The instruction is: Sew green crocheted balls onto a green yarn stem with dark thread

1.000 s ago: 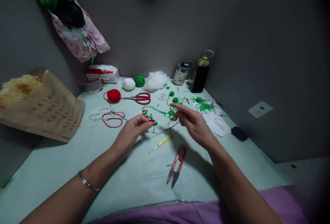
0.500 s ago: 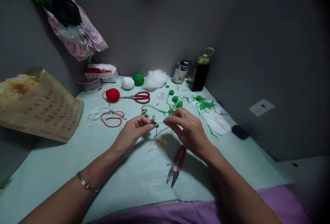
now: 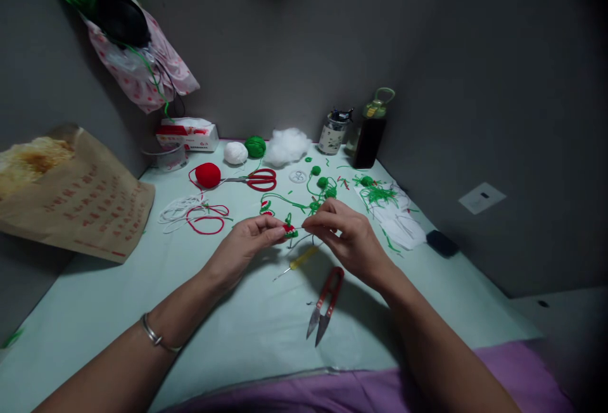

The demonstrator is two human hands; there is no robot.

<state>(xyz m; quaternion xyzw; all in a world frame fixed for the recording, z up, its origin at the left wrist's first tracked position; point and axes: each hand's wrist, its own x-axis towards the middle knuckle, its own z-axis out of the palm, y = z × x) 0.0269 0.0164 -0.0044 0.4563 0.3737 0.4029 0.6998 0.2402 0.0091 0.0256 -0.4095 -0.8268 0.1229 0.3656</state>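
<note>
The left hand (image 3: 256, 234) reaches in from the lower left, palm side turned inward, thumb and fingers pinching a small red-and-green crocheted piece (image 3: 289, 230) above the middle of the table (image 3: 213, 330). The right hand (image 3: 339, 229) comes from the lower right, wrist bent, knuckles up and fingertips pointing left, pinched on a thin needle-like tool (image 3: 299, 228) that meets the piece. The two hands are close but apart, and the left wrist wears a silver bracelet (image 3: 152, 330).

Just below the fingers lies a yellow-handled hook (image 3: 303, 258), with red thread snips (image 3: 327, 302) nearer the body, blades toward the person. Beyond the hands are red-handled scissors (image 3: 260, 180), a red yarn ball (image 3: 208, 175) and white stuffing (image 3: 287, 146). Green yarn scraps (image 3: 379, 194) lie right of centre, and a brown paper bag (image 3: 99, 204) stands tilted at the far left.
</note>
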